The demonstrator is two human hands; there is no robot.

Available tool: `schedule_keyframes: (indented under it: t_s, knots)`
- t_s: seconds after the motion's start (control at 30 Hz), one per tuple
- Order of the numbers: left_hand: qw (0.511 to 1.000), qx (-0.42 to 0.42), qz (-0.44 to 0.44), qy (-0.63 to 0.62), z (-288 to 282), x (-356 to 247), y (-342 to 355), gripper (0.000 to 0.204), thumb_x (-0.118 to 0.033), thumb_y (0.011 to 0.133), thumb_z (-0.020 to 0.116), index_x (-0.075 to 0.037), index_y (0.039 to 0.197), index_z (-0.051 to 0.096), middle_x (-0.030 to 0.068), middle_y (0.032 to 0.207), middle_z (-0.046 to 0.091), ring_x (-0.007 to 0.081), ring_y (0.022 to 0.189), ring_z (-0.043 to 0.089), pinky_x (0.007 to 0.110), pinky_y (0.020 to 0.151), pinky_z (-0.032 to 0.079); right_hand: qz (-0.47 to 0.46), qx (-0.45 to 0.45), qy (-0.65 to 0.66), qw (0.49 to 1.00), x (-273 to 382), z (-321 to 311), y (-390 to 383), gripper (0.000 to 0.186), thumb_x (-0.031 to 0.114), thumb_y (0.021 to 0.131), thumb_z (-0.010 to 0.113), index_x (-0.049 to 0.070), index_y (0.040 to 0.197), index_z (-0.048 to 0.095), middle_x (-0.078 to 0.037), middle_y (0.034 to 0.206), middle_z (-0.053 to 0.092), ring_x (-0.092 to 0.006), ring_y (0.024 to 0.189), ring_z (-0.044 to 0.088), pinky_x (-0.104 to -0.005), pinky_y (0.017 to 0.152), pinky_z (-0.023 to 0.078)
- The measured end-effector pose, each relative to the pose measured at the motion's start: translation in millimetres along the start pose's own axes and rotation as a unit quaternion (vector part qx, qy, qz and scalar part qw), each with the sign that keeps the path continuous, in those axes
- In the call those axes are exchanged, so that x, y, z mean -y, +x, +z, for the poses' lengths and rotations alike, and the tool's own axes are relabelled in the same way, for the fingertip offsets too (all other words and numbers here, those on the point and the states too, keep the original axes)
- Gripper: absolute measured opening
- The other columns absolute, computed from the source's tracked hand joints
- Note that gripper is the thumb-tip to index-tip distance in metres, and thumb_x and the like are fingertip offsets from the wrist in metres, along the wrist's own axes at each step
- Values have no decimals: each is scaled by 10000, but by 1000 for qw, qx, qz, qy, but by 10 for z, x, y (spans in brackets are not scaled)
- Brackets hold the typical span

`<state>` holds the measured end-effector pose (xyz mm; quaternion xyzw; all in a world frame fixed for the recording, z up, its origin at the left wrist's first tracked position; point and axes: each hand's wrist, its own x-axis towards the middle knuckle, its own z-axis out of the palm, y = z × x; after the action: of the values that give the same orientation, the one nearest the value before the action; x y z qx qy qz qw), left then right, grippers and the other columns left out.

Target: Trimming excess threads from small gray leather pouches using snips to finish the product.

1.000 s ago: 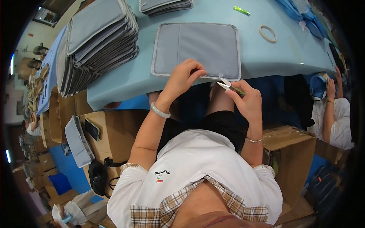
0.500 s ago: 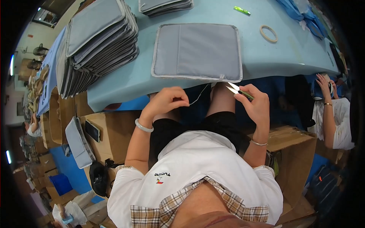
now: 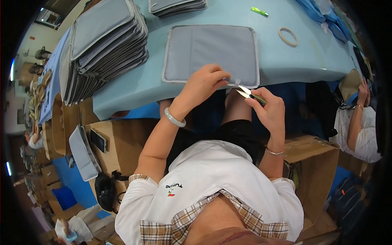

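Note:
A grey padded fabric panel (image 3: 220, 51) with pale bound edges lies flat at the table's front edge. Over its near edge, my left hand (image 3: 206, 83) is pinched closed on a pale thread, of which little shows beside the fingertips. My right hand (image 3: 267, 107) holds thread snips (image 3: 253, 95) with a dark green handle. Their two bright blades are spread apart and point left, close to the panel's lower right corner, near a small white tab (image 3: 238, 82) on its edge.
On the light blue table (image 3: 310, 57) a tall stack of grey panels (image 3: 108, 45) stands left, a smaller stack (image 3: 177, 7) behind. A tape roll (image 3: 288, 36) and a green packet (image 3: 259, 11) lie right. Cardboard boxes (image 3: 312, 159) flank me. Another person's arm (image 3: 357, 118) is at far right.
My left hand has moved up and right from beside the table to the panel's near edge. The snips have shifted slightly left. The thread hanging between them is hardly visible now.

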<state>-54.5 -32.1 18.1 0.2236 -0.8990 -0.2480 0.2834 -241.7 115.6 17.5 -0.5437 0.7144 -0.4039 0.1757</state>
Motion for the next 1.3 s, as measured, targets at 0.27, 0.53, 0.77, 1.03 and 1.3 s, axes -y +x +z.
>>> schedule_keyframes:
  t_s: [0.27,0.53,0.77,1.03,1.3]
  knots:
    - [997,43,-1,-68,79,133,32,57,-59,851,654,-23,893,644,106,892,595,305,838,598,380,725,504,-25,-6,-54,998,85,88,75,268,322,789,758,78,877,688,-94,674,674,-267,579,644,-340,530,471]
    - [995,52,-13,-80,38,140,37,66,-50,862,645,5,897,644,128,894,593,316,814,596,384,719,499,-56,-20,-108,992,155,265,155,236,325,793,751,101,827,682,-80,641,662,-288,580,645,-362,529,477]
    - [995,46,-20,-89,46,147,21,72,-59,870,643,4,904,645,122,894,592,308,805,598,381,713,497,-61,-14,-127,990,162,315,185,226,321,799,747,105,808,682,-91,628,652,-297,578,642,-369,519,474]
    - [995,48,-22,-88,44,145,17,62,-51,873,635,-1,908,648,119,902,592,303,815,598,380,713,498,-40,-4,-97,994,131,315,209,215,315,803,747,108,819,694,-88,611,647,-309,581,642,-369,536,485]
    - [984,67,-66,-149,-143,101,-106,92,-93,881,657,-17,933,664,105,874,576,260,740,599,374,680,499,-22,-2,-67,998,90,267,171,234,291,799,749,72,861,698,-100,706,688,-287,587,639,-342,538,463]
